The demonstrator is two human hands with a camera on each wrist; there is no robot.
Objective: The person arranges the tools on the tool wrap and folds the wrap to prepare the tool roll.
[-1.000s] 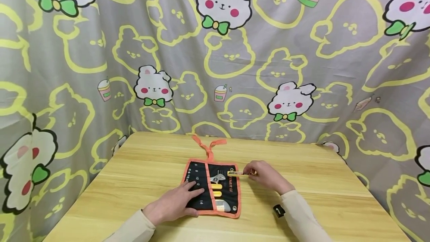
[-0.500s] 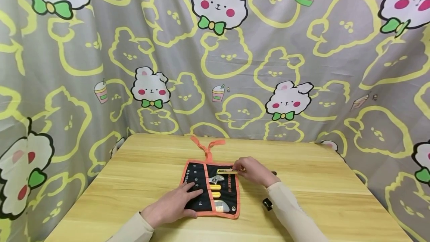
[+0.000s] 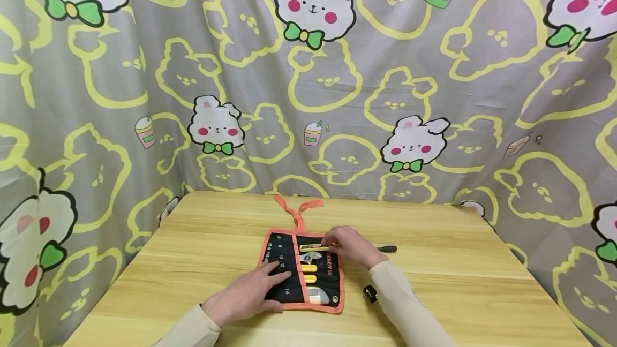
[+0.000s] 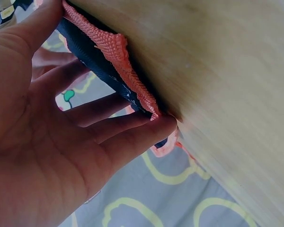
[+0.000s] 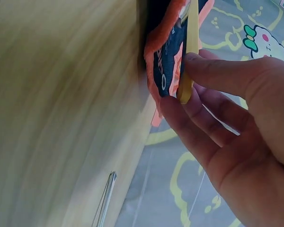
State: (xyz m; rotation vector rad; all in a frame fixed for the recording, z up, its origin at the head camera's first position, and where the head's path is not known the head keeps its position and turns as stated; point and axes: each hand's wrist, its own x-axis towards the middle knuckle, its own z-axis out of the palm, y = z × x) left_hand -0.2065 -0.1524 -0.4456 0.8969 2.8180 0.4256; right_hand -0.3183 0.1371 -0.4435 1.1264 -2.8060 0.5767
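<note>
The left hand (image 3: pixel 248 293) lies flat with straight fingers on the tool roll (image 3: pixel 302 271), pinning it to the counter (image 3: pixel 202 261) so it cannot slide. The right hand (image 3: pixel 351 245) pinches a yellow tool (image 3: pixel 313 247) over the roll's far pocket.

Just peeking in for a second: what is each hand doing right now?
Left hand: open, fingers flat on the tool roll.
Right hand: closed, pinching a yellow tool over the roll.
</note>
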